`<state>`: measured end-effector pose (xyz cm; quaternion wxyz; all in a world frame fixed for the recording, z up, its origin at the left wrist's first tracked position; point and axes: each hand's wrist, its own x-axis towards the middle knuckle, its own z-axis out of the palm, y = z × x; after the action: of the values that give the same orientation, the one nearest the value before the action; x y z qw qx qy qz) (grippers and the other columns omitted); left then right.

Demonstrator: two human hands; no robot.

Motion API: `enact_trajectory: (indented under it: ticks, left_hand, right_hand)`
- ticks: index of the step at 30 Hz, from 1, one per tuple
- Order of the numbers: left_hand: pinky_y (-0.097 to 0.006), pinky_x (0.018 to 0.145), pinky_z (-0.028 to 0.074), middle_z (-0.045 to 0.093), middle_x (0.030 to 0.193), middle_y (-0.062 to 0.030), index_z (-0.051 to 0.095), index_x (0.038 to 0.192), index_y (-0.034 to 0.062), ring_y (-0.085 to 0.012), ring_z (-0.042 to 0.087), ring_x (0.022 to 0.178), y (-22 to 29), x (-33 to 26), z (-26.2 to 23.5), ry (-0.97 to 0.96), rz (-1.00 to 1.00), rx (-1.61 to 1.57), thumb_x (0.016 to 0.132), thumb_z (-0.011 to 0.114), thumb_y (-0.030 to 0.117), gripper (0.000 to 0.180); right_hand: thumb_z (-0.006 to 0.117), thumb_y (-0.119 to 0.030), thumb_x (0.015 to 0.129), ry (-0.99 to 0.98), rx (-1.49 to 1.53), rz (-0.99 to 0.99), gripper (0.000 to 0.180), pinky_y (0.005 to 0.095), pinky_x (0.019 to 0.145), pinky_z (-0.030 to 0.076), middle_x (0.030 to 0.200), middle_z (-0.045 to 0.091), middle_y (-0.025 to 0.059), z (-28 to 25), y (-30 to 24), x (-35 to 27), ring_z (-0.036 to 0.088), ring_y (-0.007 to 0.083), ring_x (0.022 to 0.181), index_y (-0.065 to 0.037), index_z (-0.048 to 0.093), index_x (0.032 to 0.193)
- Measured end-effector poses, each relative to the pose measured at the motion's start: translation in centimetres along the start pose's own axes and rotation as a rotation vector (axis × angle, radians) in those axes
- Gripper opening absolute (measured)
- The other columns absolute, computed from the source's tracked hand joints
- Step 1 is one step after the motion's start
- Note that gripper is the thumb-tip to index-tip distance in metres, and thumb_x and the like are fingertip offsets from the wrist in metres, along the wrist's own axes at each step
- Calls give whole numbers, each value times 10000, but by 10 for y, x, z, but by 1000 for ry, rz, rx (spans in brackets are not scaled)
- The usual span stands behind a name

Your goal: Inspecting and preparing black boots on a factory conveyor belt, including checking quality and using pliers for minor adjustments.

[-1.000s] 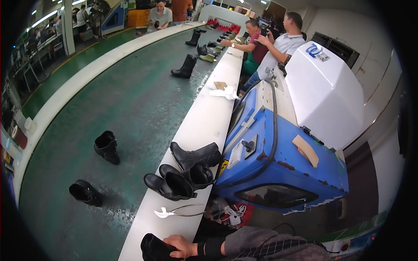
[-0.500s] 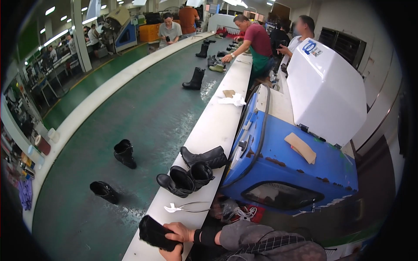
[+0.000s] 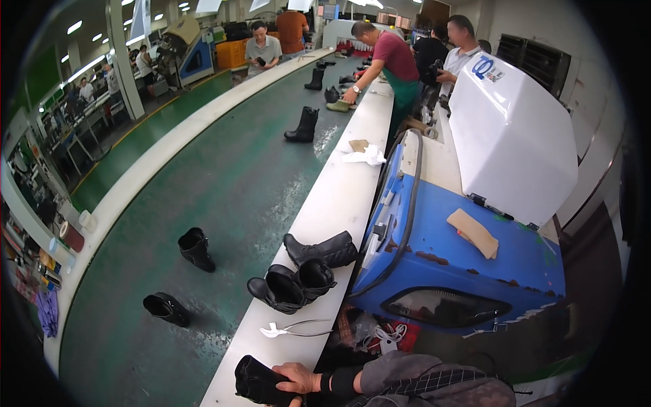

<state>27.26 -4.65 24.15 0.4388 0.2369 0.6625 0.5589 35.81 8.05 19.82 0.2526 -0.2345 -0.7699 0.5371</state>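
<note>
One black boot point(image 3: 261, 383) sits under your hand point(image 3: 296, 378) at the near end of the long white bench point(image 3: 339, 203), right at the lower edge of the view. It is dark, matte leather-like material, lying on its side, with part of it cut off by the frame, so you cannot see its full shape. Your fingers are curled over its top, gripping it; the grey, patterned sleeve point(image 3: 420, 386) runs in from the lower right. Which of your hands this is cannot be told for sure, and your other hand is out of view.

Just beyond the boot lies a pair of white-handled tongs point(image 3: 291, 330) on the bench. Farther along stand two more black boots point(image 3: 288, 288), touching, with a third point(image 3: 322, 249) lying behind them. Two loose boots point(image 3: 195, 248) rest on the green conveyor point(image 3: 224, 176) to your left. Beside the bench on your right is a blue machine point(image 3: 468, 271) with a white hood point(image 3: 512, 136)
</note>
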Motion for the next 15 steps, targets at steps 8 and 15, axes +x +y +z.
enact_trajectory:
  ticks: [8,15]
  left_hand:
    - [-349,734,491,624,936,-145,590,1036,-69,-240,590,813,5,18,5,39,105,-23,716,745,184,437]
    - [-299,721,506,619,885,-82,603,951,-31,-184,612,759,11,47,19,169,402,-106,549,674,39,413]
  right_hand:
    - [462,-580,768,-46,-31,-31,612,435,695,412,752,539,205,-4,7,23,539,396,756,-2,541,954]
    - [496,-553,806,-45,-142,-133,550,455,664,430,745,566,230,-13,6,49,565,425,753,-14,531,906]
